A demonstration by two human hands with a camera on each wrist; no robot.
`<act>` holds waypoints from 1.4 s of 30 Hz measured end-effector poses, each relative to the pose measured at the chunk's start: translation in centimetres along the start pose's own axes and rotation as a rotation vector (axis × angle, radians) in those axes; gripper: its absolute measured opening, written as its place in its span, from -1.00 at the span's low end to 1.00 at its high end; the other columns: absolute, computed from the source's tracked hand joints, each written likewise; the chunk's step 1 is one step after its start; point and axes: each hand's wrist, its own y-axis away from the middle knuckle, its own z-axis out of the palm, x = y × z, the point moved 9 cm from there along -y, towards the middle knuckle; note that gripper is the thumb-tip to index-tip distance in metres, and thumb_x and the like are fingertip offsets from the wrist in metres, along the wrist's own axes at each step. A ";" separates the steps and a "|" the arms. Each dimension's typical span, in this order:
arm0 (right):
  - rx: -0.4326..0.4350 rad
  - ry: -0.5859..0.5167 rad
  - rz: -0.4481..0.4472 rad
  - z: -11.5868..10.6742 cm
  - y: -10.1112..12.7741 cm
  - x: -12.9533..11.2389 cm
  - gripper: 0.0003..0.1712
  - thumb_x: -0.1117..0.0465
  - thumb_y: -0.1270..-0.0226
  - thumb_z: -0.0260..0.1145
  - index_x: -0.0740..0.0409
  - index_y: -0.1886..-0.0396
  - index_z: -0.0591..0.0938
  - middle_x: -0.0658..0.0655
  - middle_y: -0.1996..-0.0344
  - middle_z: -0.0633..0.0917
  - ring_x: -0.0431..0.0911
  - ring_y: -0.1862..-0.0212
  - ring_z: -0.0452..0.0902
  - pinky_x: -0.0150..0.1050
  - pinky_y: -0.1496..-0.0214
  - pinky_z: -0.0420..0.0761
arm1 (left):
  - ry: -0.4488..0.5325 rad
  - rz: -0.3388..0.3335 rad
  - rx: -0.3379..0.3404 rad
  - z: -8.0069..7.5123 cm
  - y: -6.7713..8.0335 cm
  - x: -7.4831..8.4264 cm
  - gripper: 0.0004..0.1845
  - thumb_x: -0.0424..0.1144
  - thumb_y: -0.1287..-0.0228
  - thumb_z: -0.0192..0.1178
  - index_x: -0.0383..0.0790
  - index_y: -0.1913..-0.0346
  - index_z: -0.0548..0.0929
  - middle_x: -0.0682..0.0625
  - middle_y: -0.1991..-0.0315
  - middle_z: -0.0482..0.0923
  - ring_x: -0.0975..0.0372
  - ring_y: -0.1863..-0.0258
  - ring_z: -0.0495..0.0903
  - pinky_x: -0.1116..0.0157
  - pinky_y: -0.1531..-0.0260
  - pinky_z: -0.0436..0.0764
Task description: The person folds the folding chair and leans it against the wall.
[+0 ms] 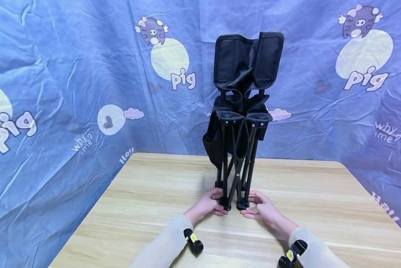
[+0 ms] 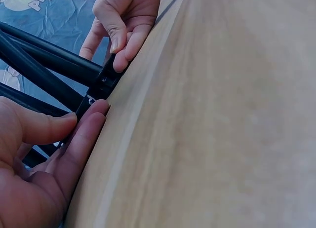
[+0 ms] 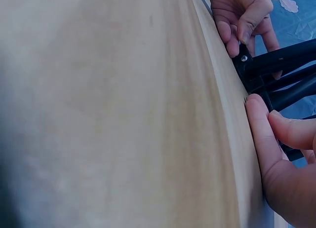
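While both hands point(image 1: 235, 208) pinch—chair feet point(image 1: 234, 204) between.

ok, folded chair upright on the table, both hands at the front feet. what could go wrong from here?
1. Tip-over: the folded chair stands tall on closely bunched feet, with its fabric bulk up high, so a tug could topple it.
2. Pinch: left hand and right hand have fingers against the crossed black legs; if the frame shifts, they could get caught.
3. Feet may skid on the smooth wooden table.

Bare table point(image 1: 137, 208) flanking folded chair point(image 1: 240, 111)
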 end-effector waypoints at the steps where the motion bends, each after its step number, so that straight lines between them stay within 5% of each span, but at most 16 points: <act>1: 0.002 -0.007 -0.001 0.0 -0.1 -0.1 -0.24 0.74 -0.14 0.09 0.56 -0.34 0.06 0.47 -0.17 0.28 0.17 0.18 0.71 0.01 0.00 0.68 | 0.001 0.000 0.003 0.0 -0.1 0.1 -0.29 -0.82 0.02 0.09 -0.43 -0.29 0.40 -0.30 -0.05 0.47 -0.22 0.37 0.72 0.14 0.41 0.76; 16: 0.046 -0.060 -0.005 -0.9 -1.7 -0.3 -0.36 0.76 -0.13 0.07 0.41 -0.24 0.29 0.43 -0.16 0.30 0.16 0.21 0.73 0.01 0.02 0.69 | -0.007 -0.003 0.022 -0.5 -2.3 0.0 -0.27 -0.80 0.00 0.05 -0.43 -0.33 0.36 -0.36 -0.15 0.44 -0.20 0.36 0.73 0.12 0.39 0.76; 42: 0.104 -0.096 -0.027 -2.5 -5.0 -0.7 -0.33 0.76 -0.14 0.03 0.45 -0.28 0.20 0.38 -0.10 0.31 0.07 0.27 0.74 -0.07 0.07 0.72 | 0.012 -0.013 0.067 -1.1 -5.1 1.2 -0.25 -0.78 -0.06 -0.04 -0.41 -0.40 0.30 -0.38 -0.26 0.39 -0.21 0.26 0.72 0.12 0.31 0.75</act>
